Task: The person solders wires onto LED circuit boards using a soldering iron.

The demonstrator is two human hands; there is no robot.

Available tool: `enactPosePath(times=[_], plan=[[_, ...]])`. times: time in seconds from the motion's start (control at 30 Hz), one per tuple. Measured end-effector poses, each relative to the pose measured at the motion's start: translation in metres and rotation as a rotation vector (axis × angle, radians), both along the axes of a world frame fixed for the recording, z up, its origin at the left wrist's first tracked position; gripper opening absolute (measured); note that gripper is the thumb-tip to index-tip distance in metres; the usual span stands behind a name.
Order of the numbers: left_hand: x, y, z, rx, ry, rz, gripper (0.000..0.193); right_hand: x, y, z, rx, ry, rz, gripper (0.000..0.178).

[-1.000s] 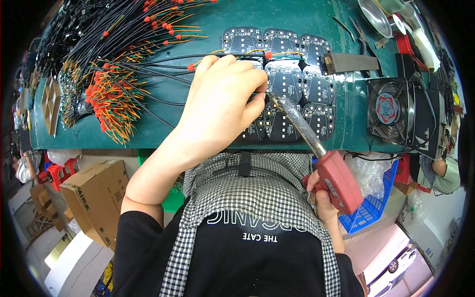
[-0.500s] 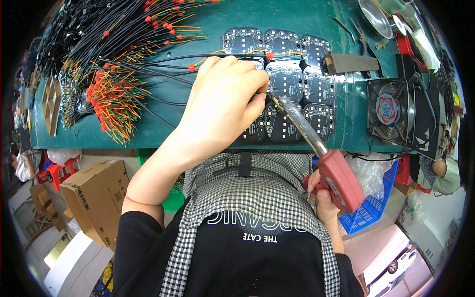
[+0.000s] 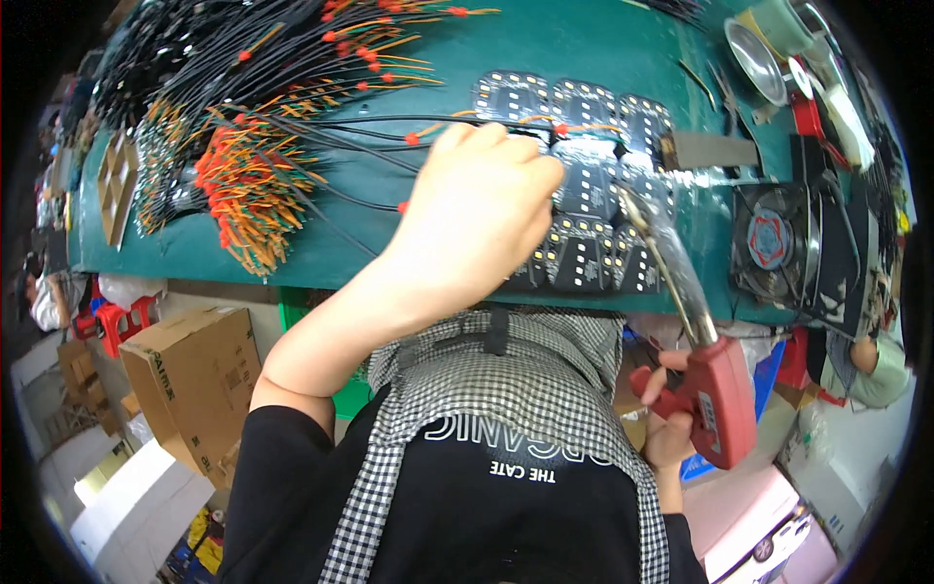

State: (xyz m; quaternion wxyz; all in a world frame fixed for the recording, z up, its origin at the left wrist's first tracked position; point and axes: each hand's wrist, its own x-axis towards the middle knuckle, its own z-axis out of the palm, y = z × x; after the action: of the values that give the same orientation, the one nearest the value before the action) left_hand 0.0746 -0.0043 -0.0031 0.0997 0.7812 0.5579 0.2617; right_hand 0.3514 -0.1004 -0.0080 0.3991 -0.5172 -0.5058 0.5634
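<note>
My left hand (image 3: 486, 209) is closed over the left part of a panel of black circuit boards (image 3: 587, 185), its fingers curled under; whatever they pinch is hidden. Black cables (image 3: 365, 122) with red collars and orange and green wire ends run from the left past this hand and across the boards. Low on the right, my right hand (image 3: 669, 438) is wrapped round the handle of a red soldering gun (image 3: 725, 399). The gun's metal shaft points up and left, and its tip is over the right side of the boards, apart from my left hand.
A thick bundle of cable ends (image 3: 248, 190) lies on the green table (image 3: 632, 49) at left. A flat metal bar (image 3: 715, 151) rests right of the boards, near a black fan (image 3: 769, 238). A metal bowl (image 3: 754, 60) sits at the far right. Below stands a cardboard box (image 3: 195, 389).
The soldering gun's tip has moved right, away from my left hand's fingertips, and the gun has come down with my right hand. My left hand stays closed over the boards. The whole view has shifted slightly.
</note>
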Motion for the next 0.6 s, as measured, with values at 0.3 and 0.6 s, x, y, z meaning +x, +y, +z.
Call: enactPosePath(times=[0.3,0.6], plan=[[-0.023,0.001,0.007,-0.053,-0.051,-0.034,0.009,0.015,0.022,0.026,0.312,-0.103,-0.099,0.070],[-0.109,0.052,-0.029,0.110,0.342,0.363,0.017,0.007,0.104,0.245,0.707,-1.005,0.163,0.050]])
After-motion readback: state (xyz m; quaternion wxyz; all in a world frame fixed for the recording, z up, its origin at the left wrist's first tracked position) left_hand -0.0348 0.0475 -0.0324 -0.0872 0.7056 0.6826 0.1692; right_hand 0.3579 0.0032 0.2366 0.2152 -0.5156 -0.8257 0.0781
